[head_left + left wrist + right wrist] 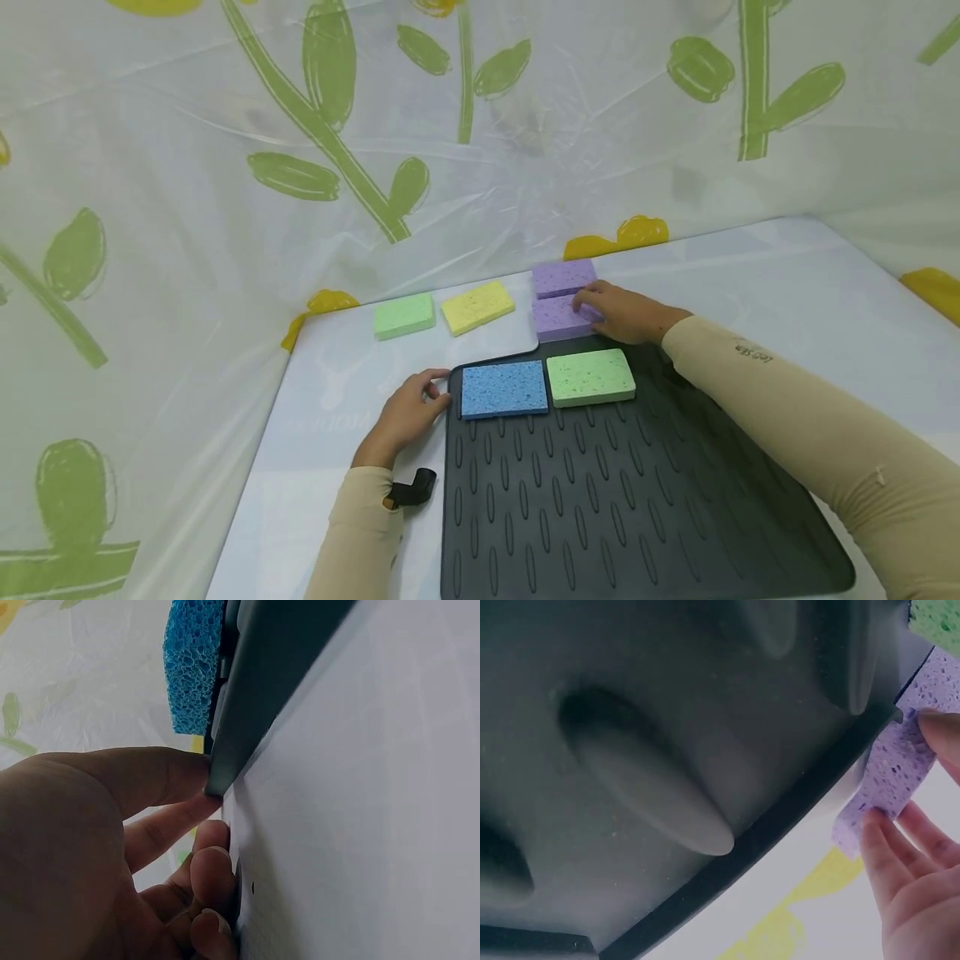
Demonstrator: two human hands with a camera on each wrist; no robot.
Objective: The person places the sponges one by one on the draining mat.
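A dark ribbed mat [525,500] lies on the table with a blue sponge [504,389] and a green sponge [590,377] side by side near its far edge. My left hand [408,415] touches the mat's far left corner; in the left wrist view the thumb and index finger of that hand [97,825] meet at the mat's corner [244,697]. Beyond the mat, my right hand [628,314] pinches the nearer purple sponge [558,318] at its right end. The right wrist view shows the thumb and fingers of that hand [919,877] on the purple sponge [892,769].
Another purple sponge [564,277] lies just behind the held one. To its left on the white table [315,442] are a yellow sponge [477,307] and a second green sponge [404,317]. A plant-patterned sheet [187,167] hangs behind.
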